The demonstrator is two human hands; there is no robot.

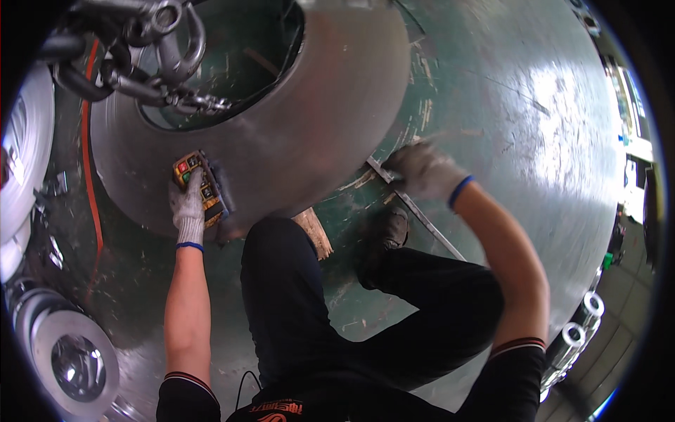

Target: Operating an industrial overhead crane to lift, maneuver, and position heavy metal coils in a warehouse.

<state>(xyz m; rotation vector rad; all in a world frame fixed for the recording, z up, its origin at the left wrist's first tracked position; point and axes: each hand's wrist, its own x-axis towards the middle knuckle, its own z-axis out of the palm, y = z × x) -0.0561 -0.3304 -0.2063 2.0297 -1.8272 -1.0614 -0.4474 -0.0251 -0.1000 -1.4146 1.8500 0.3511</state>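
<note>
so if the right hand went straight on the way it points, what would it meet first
The right hand would likely meet the metal strip first, then the grey coil beyond; blur leaves depth and contact unclear.

Right of centre, the white-gloved right hand (425, 172) is blurred. The thick grey metal chain (137, 86), upper left, is cut off.

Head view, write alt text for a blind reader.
A gloved left hand holds a yellow controller in front of a large grey metal ring; the blurred gloved right hand is at a slim bar, grip unclear. A chain and hook show at upper left.
</note>
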